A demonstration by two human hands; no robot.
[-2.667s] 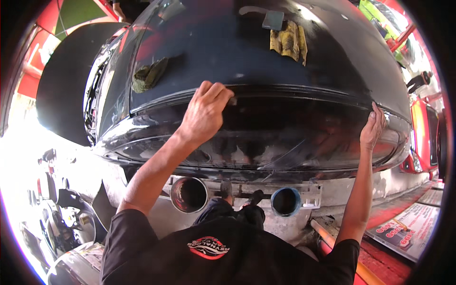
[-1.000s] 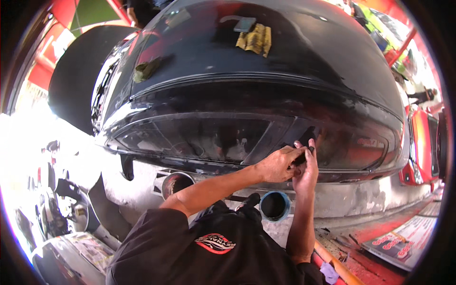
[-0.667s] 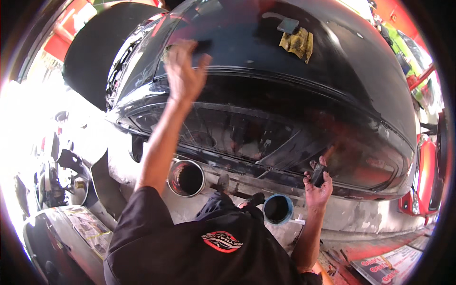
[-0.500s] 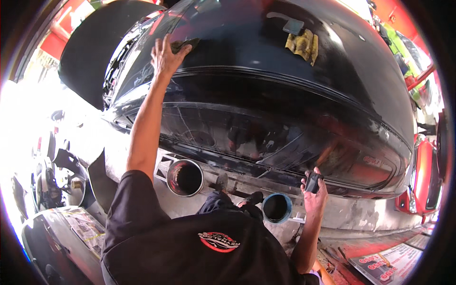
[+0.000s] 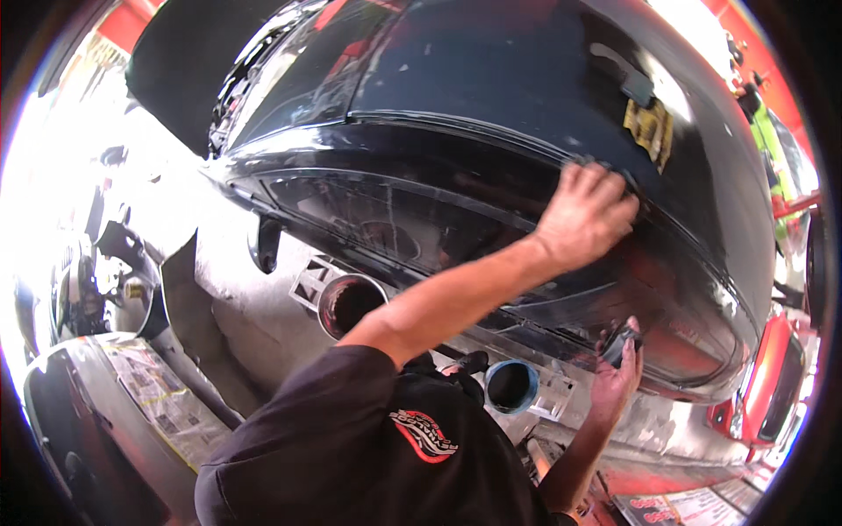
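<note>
A black car [image 5: 474, 79] with a glossy, marked surface fills the view in front of me. My left arm reaches across to the right, and my left hand [image 5: 586, 215], slightly blurred, presses on the roof edge above the side windows. Its fingers curl over a dark cloth [image 5: 628, 178], mostly hidden beneath them. Lower down, near the car's side, my right hand [image 5: 617, 364] holds a small black block [image 5: 621, 342] between thumb and fingers. Beyond my left hand, a crumpled yellow cloth [image 5: 649, 131] lies on the roof beside a flat grey pad [image 5: 638, 88].
A pale bucket [image 5: 324, 317] with dark insides stands on the floor, partly behind my left forearm. A blue bucket [image 5: 488, 386] holding something dark sits near my feet. At lower left is a paper-covered panel [image 5: 162, 394]. A red vehicle [image 5: 772, 381] stands at far right.
My left hand has swept from the far left of the roof to the right along its edge, still with the dark cloth. The view has shifted; the right hand keeps the block.
</note>
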